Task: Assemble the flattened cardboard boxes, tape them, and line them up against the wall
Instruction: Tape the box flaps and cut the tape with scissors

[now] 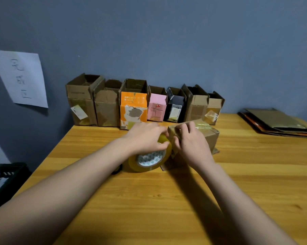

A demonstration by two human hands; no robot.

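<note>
Left hand [145, 137] grips the tape roll [149, 156], right hand [189, 140] pinches the box [207, 135] edge mid-table.

The counter [167, 191] is wood-grained in warm yellow, smooth with a soft sheen. On it, the small box [209, 137] is matt brown cardboard, with glossy clear tape across its top. Just left of that box, the tape roll [149, 158] is glossy, translucent yellow plastic film round a printed core. Behind the box, the row of boxes [142, 103] is matt cardboard, some with torn, rough print faces. Right of the box, the flattened cardboard [276, 122] looks dull. The wall [167, 41] is matt, carrying a paper sheet [22, 78]
</note>
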